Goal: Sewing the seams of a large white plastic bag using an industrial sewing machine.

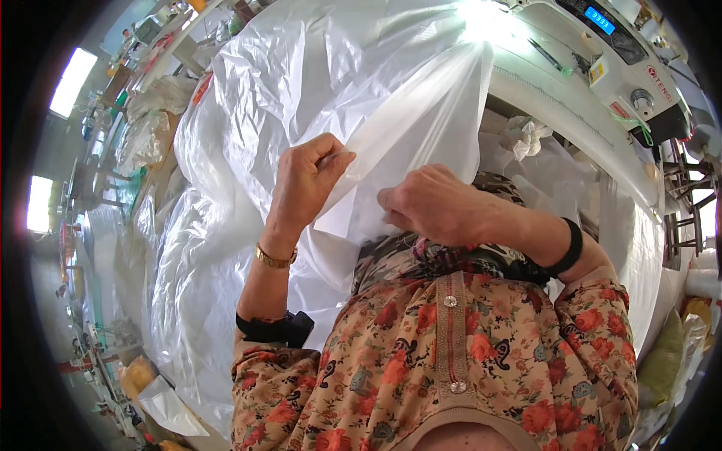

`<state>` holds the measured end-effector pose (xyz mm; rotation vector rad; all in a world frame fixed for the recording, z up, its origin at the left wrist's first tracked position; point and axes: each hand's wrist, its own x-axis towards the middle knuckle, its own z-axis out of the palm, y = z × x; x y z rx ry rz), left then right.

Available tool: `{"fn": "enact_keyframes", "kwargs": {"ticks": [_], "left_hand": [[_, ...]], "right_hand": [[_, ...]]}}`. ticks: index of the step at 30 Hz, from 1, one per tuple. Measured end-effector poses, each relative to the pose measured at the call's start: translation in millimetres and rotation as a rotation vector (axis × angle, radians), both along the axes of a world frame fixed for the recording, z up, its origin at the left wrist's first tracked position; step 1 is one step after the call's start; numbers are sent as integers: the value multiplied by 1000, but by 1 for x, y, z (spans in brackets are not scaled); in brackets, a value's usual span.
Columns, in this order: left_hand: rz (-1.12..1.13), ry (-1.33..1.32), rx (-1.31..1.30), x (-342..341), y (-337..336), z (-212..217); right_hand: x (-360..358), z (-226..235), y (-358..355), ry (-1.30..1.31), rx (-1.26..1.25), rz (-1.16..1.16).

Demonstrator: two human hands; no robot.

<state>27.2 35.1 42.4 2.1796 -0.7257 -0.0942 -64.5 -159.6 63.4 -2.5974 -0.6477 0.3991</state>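
Observation:
A large, crinkled sheet of translucent white plastic (259,98) spreads over my lap and runs up in folds to the bright spot by the sewing machine (639,83). My left hand (312,177) is closed, with thumb and fingertips pinching an edge of the sheet. Lower and to the right, my right hand (440,203) is curled shut with its back turned up. Its fingertips meet the sheet near my lap, though the back of the hand partly hides the grip. Between the two hands the plastic hangs in loose folds.
At the upper right the white machine table (556,98) carries a dark pen-like tool (545,54). Bunched plastic (526,137) lies beneath its edge. Dark stools (688,184) stand at far right. More plastic bags (147,139) and clutter line the left side.

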Motion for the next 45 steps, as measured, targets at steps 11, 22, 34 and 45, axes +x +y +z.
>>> {"fn": "enact_keyframes", "kwargs": {"ticks": [11,22,34,45], "left_hand": [[-408,454,-181,-33,-27,-48],[-330,511,-179,-33,-28,-57],[-351,455,-119,-33,-26,-41],[-306,492,-125,-34,-25,-36]], "right_hand": [[-22,-24,11,-252,199,207],[-29,-18,2,-213,-39,246],[-33,-28,14,-408,87,261],[-35,-32,0,-516,122,309]]}}
